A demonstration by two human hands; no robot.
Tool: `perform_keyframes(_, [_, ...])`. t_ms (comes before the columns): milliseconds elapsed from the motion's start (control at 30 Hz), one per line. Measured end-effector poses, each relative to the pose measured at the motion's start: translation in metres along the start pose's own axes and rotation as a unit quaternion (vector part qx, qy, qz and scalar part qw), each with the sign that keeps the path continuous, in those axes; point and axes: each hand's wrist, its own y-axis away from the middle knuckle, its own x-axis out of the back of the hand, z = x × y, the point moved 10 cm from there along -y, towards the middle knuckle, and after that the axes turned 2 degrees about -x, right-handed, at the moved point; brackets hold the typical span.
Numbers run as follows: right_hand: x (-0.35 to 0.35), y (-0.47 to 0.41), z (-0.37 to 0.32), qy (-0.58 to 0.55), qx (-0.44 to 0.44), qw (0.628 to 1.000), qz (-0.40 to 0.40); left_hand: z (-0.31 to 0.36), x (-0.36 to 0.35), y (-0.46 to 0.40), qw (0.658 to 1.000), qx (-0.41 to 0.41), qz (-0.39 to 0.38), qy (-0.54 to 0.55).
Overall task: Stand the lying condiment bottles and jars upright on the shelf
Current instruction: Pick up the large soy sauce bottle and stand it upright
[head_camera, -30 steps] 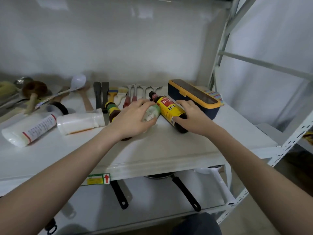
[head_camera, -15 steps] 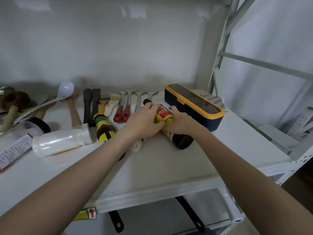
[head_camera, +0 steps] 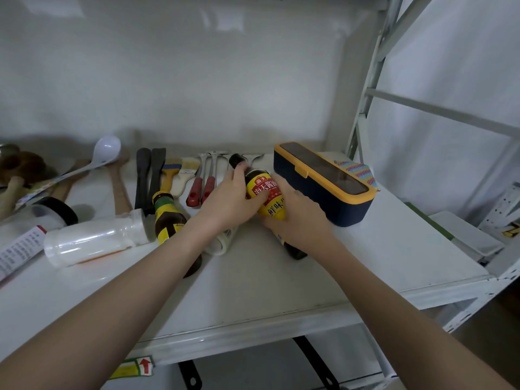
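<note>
A dark soy sauce bottle with a red and yellow label lies tilted on the white shelf, its black cap pointing to the back. My left hand grips its neck and my right hand wraps its lower body. A second dark bottle with a green and yellow label lies left of my left hand, partly under my forearm. A small pale jar lies under my left wrist. A clear white-capped bottle and a white jar with a black lid lie further left.
A navy and yellow box stands right beside the soy bottle. Spatulas, brushes, red-handled tools and a white ladle lie along the back. The shelf's right post and front edge are close. Pan handles show on the lower shelf.
My left hand left the small pale jar and took the soy bottle's neck. Both hands now hold that bottle, and its neck end has lifted slightly.
</note>
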Motion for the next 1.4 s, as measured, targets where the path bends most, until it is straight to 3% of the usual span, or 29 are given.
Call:
perform_keyframes(367, [0.018, 0.019, 0.005, -0.21, -0.003, 0.965, 0.158, 0.024, 0.006, -0.006, 0.981, 0.014, 0.018, 0.194])
perform_keyframes(567, [0.023, 0.024, 0.008, -0.219, 0.019, 0.952, 0.213, 0.042, 0.014, -0.012, 0.968, -0.012, 0.047, 0.248])
perform_keyframes(967, [0.019, 0.016, 0.028, -0.326, -0.036, 0.93, 0.166, 0.074, 0.008, -0.003, 0.97, -0.128, 0.035, 0.203])
perform_keyframes(1400, [0.01, 0.016, 0.032, -0.337, -0.009, 0.933, 0.13, 0.071, 0.005, 0.001, 0.968, -0.123, 0.017, 0.216])
